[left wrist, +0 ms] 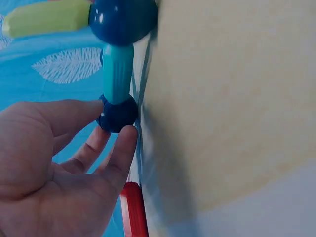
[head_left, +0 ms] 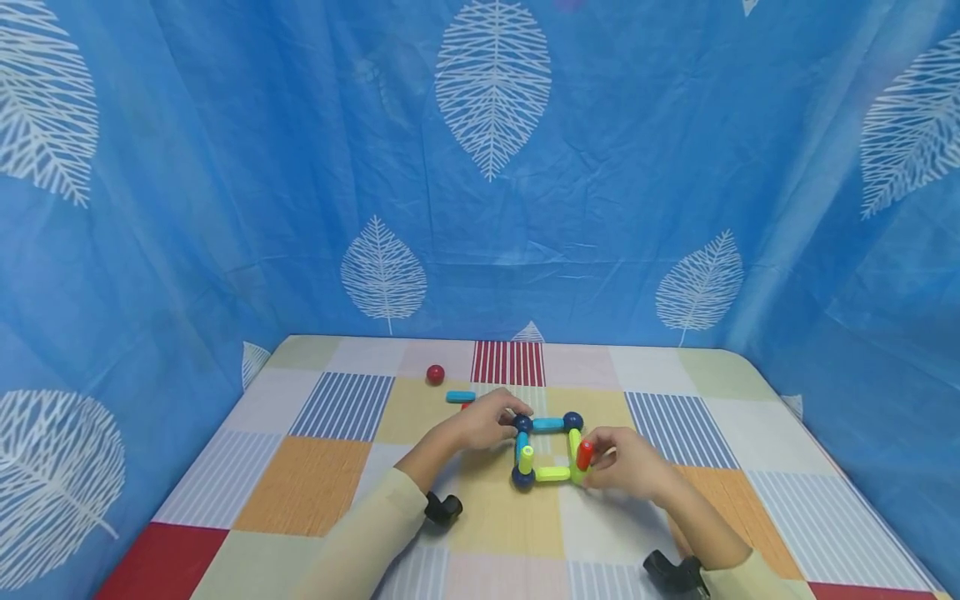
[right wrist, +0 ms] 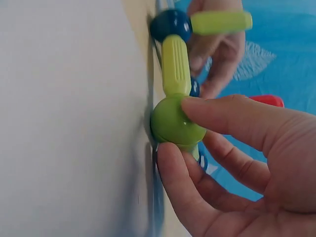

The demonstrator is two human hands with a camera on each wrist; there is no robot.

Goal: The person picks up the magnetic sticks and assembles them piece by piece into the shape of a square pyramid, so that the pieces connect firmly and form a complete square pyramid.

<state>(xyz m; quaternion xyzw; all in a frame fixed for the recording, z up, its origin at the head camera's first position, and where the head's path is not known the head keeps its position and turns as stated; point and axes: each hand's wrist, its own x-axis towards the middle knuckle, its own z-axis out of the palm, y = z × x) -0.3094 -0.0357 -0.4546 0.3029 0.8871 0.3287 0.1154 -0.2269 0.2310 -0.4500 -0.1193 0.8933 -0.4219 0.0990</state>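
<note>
A square of magnetic sticks and balls lies flat on the table. Its far-left dark blue ball (left wrist: 118,114) is pinched between the thumb and fingers of my left hand (head_left: 483,421). My right hand (head_left: 628,465) grips the green ball (right wrist: 177,122) at the near-right corner. From that ball a red stick (head_left: 584,454) points up. A yellow-green stick (head_left: 527,459) rises from the near-left blue ball (head_left: 522,479). Blue sticks, one being the far stick (head_left: 548,424), form the far and left sides; yellow-green sticks, including the near stick (head_left: 552,474), form the others.
Beyond my left hand are a loose red ball (head_left: 435,375) and a blue stick (head_left: 461,397). A red stick (left wrist: 134,210) lies close behind that hand, partly hidden in the head view. A blue leaf-patterned curtain (head_left: 487,250) encloses the patchwork-covered table (head_left: 510,533).
</note>
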